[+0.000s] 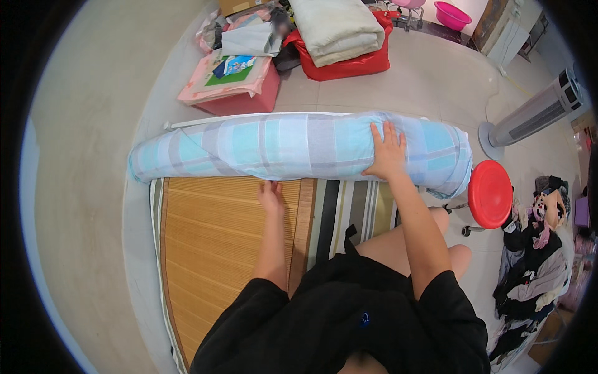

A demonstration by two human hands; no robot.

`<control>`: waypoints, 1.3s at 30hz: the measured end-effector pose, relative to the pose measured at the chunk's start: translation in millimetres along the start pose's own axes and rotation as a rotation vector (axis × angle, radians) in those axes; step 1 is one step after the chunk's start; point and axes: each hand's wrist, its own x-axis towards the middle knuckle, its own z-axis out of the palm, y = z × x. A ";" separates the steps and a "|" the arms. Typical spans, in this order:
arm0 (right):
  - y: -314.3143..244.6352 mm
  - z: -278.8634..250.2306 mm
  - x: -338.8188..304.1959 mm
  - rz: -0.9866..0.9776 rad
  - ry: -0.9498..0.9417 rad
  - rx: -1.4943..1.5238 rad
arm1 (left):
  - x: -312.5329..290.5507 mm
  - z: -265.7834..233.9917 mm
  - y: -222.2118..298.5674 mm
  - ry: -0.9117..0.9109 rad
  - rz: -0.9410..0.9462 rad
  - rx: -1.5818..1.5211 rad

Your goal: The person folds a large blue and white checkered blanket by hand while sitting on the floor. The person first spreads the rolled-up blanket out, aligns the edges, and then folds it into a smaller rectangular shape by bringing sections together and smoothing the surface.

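On the right part of the cloth roll, right hand: it lay flat on the top, the fingers spread apart, with nothing clamped between them.
Left hand: it was at the near edge of the roll; the fingers were bent toward the cloth, but I could not tell whether they pinched it.
Place of the roll: it lay across the far end of the bamboo mat and the striped sheet, long from left to right.
Handling of the roll: it looked soft and thick, rather bulky than heavy, not fragile; its loose plaid cover could probably slide or wrinkle.
Good hold: both palms wide apart, one under the near edge, seemed safer than pulling the cover alone.
Left end: the pale wall was close there and left little room.
Far side: a white rail ran along the roll; farther stood a pink box and a red bag with a folded quilt.
Right end: a red stool was just beside it, the nearest obstacle; farther right were a tower fan and a clothes pile.
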 end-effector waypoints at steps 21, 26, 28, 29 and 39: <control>0.0 3.0 -2.9 0.004 0.037 0.023 | -31.4 13.0 12.1 -0.247 0.189 0.330; 6.0 0.0 2.7 0.021 0.011 0.024 | -52.5 22.9 29.2 -0.231 0.275 0.305; 7.1 -0.3 5.5 0.034 -0.006 0.028 | -53.2 18.6 31.9 -0.247 0.268 0.305; 7.6 -0.1 7.0 0.036 -0.013 0.031 | -53.3 18.7 31.7 -0.260 0.263 0.302; 3.1 3.3 0.5 0.001 0.029 0.017 | -83.4 61.2 4.6 -0.686 -0.378 0.578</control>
